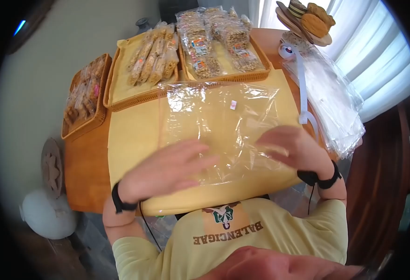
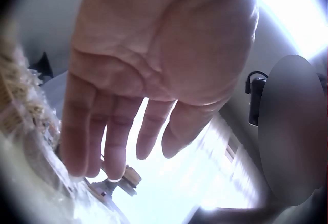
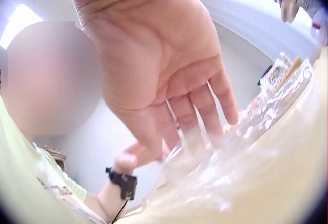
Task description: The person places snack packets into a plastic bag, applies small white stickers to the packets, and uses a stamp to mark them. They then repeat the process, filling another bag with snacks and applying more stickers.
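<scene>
A clear plastic bag with a small pinkish label lies flat on the yellow cloth. Over its lower left part is the left hand, blurred, fingers extended and holding nothing; its palm and straight fingers show in the left wrist view. The right hand is at the bag's lower right, fingers loosely bent. In the right wrist view that hand has relaxed fingers, their tips near the shiny plastic; whether they touch it I cannot tell.
Wicker trays of packaged snacks line the back: one at left, one in the middle, one at right. Stacked clear bags, a white ribbon and hats are on the right. A white round vase stands lower left.
</scene>
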`<state>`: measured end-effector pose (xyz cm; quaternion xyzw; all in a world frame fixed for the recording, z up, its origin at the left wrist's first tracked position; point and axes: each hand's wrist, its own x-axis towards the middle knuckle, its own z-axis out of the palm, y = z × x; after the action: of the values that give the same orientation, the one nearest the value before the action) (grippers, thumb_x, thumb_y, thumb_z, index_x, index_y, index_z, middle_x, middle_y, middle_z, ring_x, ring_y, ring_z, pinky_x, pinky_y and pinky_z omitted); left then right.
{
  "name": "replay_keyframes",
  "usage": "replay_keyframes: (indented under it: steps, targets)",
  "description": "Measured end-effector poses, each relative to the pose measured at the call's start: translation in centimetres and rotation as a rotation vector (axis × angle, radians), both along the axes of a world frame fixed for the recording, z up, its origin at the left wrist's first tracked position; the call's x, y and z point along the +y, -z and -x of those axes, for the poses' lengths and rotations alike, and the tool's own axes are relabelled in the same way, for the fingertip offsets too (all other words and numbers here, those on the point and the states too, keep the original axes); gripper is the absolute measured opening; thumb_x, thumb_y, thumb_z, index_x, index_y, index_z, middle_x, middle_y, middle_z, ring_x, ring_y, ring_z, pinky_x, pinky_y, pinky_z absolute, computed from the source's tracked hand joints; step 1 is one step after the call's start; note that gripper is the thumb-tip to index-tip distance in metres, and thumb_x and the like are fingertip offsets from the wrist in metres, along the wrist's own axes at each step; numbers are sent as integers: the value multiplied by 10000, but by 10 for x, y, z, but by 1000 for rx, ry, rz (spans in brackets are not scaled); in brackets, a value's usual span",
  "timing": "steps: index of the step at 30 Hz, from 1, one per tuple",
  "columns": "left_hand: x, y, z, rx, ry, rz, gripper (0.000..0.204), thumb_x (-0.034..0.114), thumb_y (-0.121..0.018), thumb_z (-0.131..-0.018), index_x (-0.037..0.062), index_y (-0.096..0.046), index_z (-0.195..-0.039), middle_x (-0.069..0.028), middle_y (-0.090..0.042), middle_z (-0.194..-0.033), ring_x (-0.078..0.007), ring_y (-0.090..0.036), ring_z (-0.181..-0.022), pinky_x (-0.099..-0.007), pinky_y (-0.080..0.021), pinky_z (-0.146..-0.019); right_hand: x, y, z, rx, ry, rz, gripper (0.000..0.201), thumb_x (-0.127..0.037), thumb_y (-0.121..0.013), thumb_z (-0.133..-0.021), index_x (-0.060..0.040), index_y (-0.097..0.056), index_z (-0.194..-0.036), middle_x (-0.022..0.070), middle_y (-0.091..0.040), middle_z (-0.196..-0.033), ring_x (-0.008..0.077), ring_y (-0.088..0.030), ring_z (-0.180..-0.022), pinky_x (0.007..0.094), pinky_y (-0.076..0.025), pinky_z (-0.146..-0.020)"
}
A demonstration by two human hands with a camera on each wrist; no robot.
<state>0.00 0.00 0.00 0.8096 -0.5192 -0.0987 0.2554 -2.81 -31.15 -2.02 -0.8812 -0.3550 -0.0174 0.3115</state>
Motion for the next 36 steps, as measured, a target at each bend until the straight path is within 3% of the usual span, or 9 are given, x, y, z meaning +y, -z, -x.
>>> replay_keyframes:
  steps: [2, 5, 12, 15, 17, 23, 29, 33, 36]
  targets:
    - [-8, 6, 23, -49, 71, -211, 499, 224, -634, -757, 118, -478, -1220, -155, -418, -1255, -362, -398, -1148, -418, -343, -966, -14, -8, -3, 111, 351, -116, 185, 27, -566, -746, -13, -615, -920, 93, -629, -900, 224, -604, -801, 300, -478, -736]
    - [-7, 10, 37, -31, 60, -281, 505, 238, -630, -760, 134, -470, -1227, -168, -379, -1282, -369, -383, -1164, -440, -332, -968, -42, 4, -10, 203, 544, -113, 327, 19, -541, -759, -30, -544, -1082, 106, -598, -973, 181, -604, -795, 281, -474, -712]
    - [-25, 30, 58, -446, 74, -236, 439, 162, -579, -721, 123, -502, -1151, -163, -476, -1066, -315, -457, -1048, -491, -325, -950, -61, 27, -75, -71, 525, 159, 431, -80, -549, -781, -72, -462, -1202, 124, -564, -991, 187, -595, -794, 291, -465, -731]
    - [-51, 32, 61, -498, 45, -187, 329, 124, -541, -699, 83, -524, -1025, -106, -474, -876, -265, -482, -890, -476, -349, -924, -64, 41, -104, -190, 473, 202, 306, -162, -567, -782, -40, -556, -1062, 146, -605, -911, 236, -614, -705, 329, -489, -671]
    - [-68, 31, 61, -626, 65, -149, 256, 92, -528, -693, 61, -515, -947, -78, -431, -775, -227, -463, -771, -426, -396, -830, -48, 24, -107, 399, 580, 113, 227, -184, -573, -770, -13, -606, -916, 117, -624, -762, 194, -604, -565, 306, -499, -545]
    - [-113, 27, 52, -809, 55, -64, 314, 98, -530, -686, 57, -491, -995, -73, -423, -756, -210, -449, -720, -325, -379, -677, -43, 27, -106, 408, 562, -38, 214, -219, -602, -775, -7, -618, -750, 42, -607, -619, 116, -579, -490, 244, -485, -458]
    - [-126, 53, 48, -921, 130, 57, 288, 114, -517, -702, 42, -503, -980, -88, -466, -778, -218, -461, -706, -334, -384, -704, -43, 25, -107, 427, 547, -153, 200, -159, -577, -818, 4, -594, -704, 29, -561, -581, 81, -516, -446, 220, -421, -409]
    - [-125, 56, 52, -922, 192, -65, 230, 133, -518, -701, 24, -530, -904, -84, -469, -765, -218, -466, -720, -339, -383, -717, -39, 19, -102, 411, 535, -87, 205, -199, -592, -788, -5, -628, -734, 43, -603, -600, 110, -565, -452, 241, -478, -445]
    - [-121, 49, 55, -900, 226, 71, 183, 149, -524, -696, 20, -546, -824, -82, -476, -755, -217, -477, -729, -347, -388, -718, -44, 17, -101, 421, 554, -86, 210, -187, -585, -790, 1, -626, -705, 50, -592, -574, 116, -563, -444, 240, -472, -442]
